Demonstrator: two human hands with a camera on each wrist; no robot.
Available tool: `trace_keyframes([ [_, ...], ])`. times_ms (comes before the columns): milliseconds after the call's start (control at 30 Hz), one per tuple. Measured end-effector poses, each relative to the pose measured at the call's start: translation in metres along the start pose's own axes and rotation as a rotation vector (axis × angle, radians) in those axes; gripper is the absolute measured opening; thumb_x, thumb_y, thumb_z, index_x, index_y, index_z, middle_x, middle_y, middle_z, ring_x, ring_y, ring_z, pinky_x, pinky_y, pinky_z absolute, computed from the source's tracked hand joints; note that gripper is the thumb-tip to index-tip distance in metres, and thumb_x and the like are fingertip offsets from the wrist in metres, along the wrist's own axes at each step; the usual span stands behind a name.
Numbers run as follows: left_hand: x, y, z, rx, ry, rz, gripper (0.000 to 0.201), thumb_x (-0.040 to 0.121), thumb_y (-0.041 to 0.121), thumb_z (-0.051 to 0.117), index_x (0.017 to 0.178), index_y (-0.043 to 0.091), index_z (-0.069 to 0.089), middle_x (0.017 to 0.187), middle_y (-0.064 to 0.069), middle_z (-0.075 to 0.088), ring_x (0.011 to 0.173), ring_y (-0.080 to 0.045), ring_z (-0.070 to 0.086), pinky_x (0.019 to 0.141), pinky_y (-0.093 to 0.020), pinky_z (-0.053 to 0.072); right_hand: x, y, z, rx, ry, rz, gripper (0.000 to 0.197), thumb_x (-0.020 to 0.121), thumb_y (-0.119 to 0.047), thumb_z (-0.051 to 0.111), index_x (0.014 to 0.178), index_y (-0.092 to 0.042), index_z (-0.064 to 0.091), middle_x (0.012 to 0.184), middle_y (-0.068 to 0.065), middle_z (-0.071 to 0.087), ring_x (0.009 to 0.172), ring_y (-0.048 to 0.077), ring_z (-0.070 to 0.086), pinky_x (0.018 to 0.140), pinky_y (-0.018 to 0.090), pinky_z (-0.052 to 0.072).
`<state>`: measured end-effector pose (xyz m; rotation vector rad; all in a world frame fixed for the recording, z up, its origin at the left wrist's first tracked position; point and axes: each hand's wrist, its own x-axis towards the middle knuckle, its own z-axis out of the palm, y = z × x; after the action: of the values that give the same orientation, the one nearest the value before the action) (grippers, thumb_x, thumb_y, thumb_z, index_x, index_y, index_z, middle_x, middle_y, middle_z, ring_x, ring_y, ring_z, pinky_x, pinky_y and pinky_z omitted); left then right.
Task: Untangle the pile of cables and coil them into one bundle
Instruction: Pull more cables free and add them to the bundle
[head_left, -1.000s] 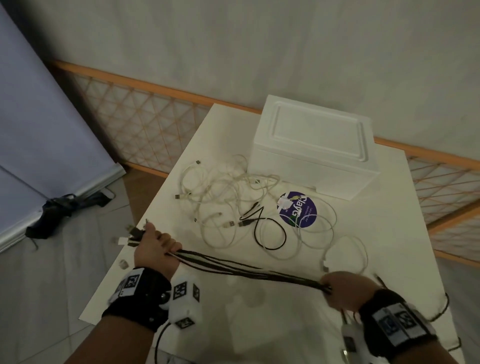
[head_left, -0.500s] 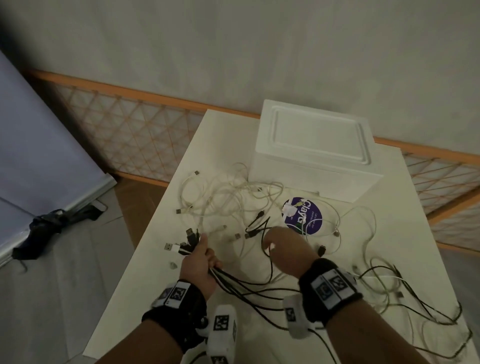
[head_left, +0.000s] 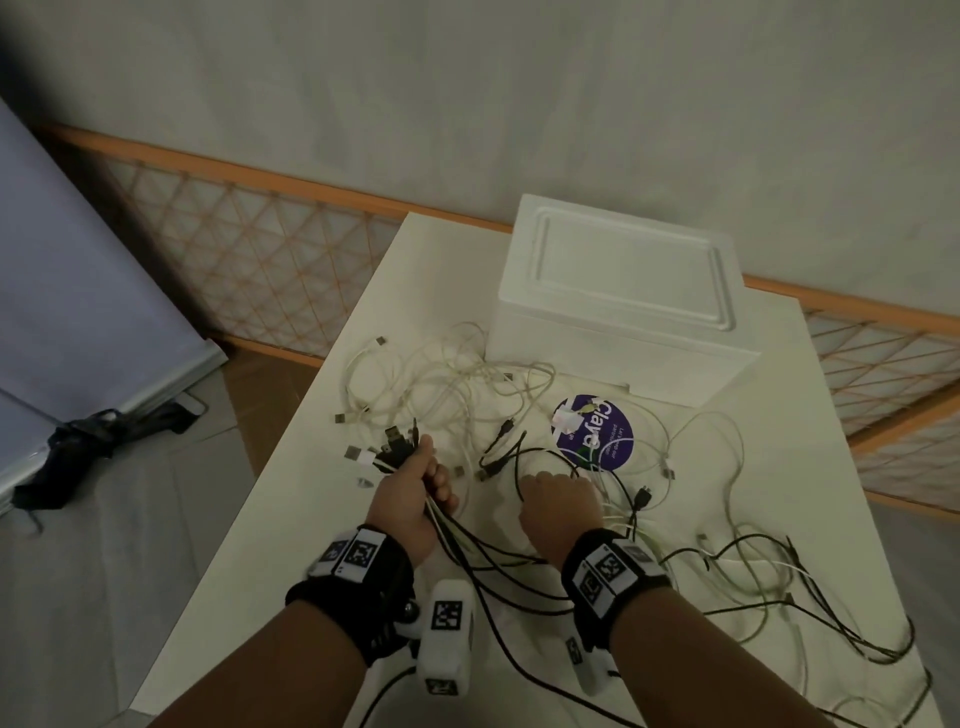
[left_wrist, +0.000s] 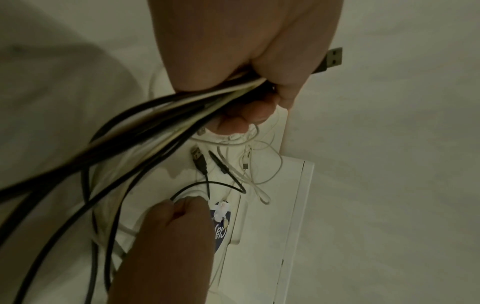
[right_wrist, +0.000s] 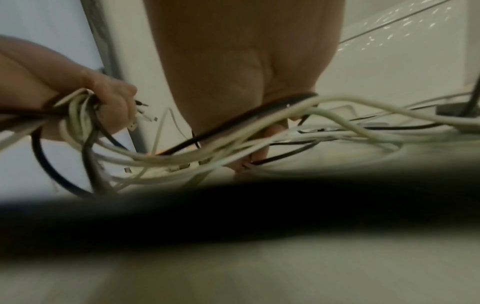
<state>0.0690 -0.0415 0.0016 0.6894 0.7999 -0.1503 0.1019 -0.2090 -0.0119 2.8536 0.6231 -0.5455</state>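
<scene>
left hand (head_left: 413, 499) gripping cable bunch (head_left: 470, 551), right hand (head_left: 558, 501) pinching blk cable (head_left: 524, 454)

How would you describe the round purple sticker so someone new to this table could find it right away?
Start at the big white foam box at the far end of the white table. Just in front of its near face, among loose white cables, lies the round purple sticker, beyond the right hand. It is the only coloured, flat, printed disc there.
</scene>
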Motion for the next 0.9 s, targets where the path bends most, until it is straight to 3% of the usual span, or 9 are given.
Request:
trace_keyframes([
  [133,-0.001,-0.001,0.005,0.107,-0.033,-0.018,0.041,0.095,0.034,0.056,0.061,0.016,0.043,0.05,0.002,0.045,0.038,-0.01,0.036,0.046,-0.023,0.034,-0.006,0.009,-0.005,0.077,0.011,0.067,0.023,0.094,-0.018,0.035,0.112,-0.011,0.048,0.111,0.006,0.059,0.101,0.027,0.06,0.081,0.035,0.041],
  [267,-0.005,-0.003,0.014,0.184,-0.06,-0.041,0.033,0.095,0.03,0.057,0.066,0.015,0.051,0.057,0.001,0.053,0.038,-0.008,0.036,0.045,-0.022,0.034,-0.015,0.018,-0.025,0.287,0.17,0.089,0.019,0.096,-0.015,0.037,0.111,-0.009,0.048,0.104,0.008,0.062,0.09,0.028,0.064,0.071,0.033,0.047],
  [367,-0.01,-0.005,0.028,0.29,-0.105,-0.068,0.023,0.097,0.026,0.055,0.083,0.009,0.064,0.076,-0.003,0.071,0.039,-0.006,0.038,0.042,-0.018,0.037,-0.025,0.021,-0.038,0.626,0.323,0.12,0.025,0.092,-0.021,0.043,0.117,-0.02,0.044,0.088,0.004,0.066,0.082,0.025,0.063,0.069,0.036,0.051],
  [467,-0.015,-0.007,0.045,0.338,-0.175,-0.103,0.024,0.099,0.023,0.05,0.103,0.005,0.065,0.091,-0.004,0.075,0.041,-0.006,0.037,0.044,-0.019,0.037,-0.039,0.016,-0.045,0.72,0.386,0.006,0.026,0.089,-0.019,0.049,0.115,-0.019,0.047,0.08,-0.002,0.065,0.075,0.019,0.062,0.066,0.036,0.05],
  [600,-0.02,-0.007,0.057,0.285,-0.209,-0.124,0.02,0.1,0.019,0.047,0.101,0.007,0.063,0.087,-0.002,0.075,0.038,-0.005,0.036,0.042,-0.017,0.035,-0.054,0.02,-0.047,0.725,0.421,-0.029,0.025,0.085,-0.013,0.052,0.11,-0.017,0.049,0.072,-0.004,0.061,0.067,0.017,0.058,0.063,0.035,0.048],
  [767,-0.021,-0.005,0.061,0.285,-0.128,-0.162,0.01,0.095,0.013,0.056,0.09,0.007,0.063,0.069,-0.002,0.062,0.039,-0.007,0.04,0.038,-0.017,0.032,-0.068,0.023,-0.043,0.718,0.431,-0.165,0.025,0.089,-0.015,0.056,0.112,-0.018,0.05,0.086,-0.004,0.07,0.077,0.015,0.063,0.069,0.033,0.05],
  [833,-0.018,-0.008,0.06,0.319,-0.063,-0.154,0.009,0.093,0.013,0.059,0.093,0.006,0.064,0.066,-0.002,0.048,0.043,-0.009,0.039,0.039,-0.018,0.032,-0.07,0.021,-0.039,0.747,0.475,-0.17,0.024,0.09,-0.015,0.056,0.113,-0.017,0.052,0.092,-0.007,0.072,0.081,0.012,0.065,0.069,0.026,0.05],
  [900,-0.018,-0.011,0.056,0.326,-0.022,-0.159,0.01,0.094,0.014,0.057,0.096,0.006,0.062,0.063,-0.004,0.045,0.047,-0.012,0.041,0.041,-0.02,0.033,-0.071,0.02,-0.038,0.784,0.523,-0.158,0.021,0.091,-0.015,0.057,0.113,-0.015,0.054,0.093,-0.009,0.072,0.084,0.009,0.062,0.064,0.009,0.043],
])
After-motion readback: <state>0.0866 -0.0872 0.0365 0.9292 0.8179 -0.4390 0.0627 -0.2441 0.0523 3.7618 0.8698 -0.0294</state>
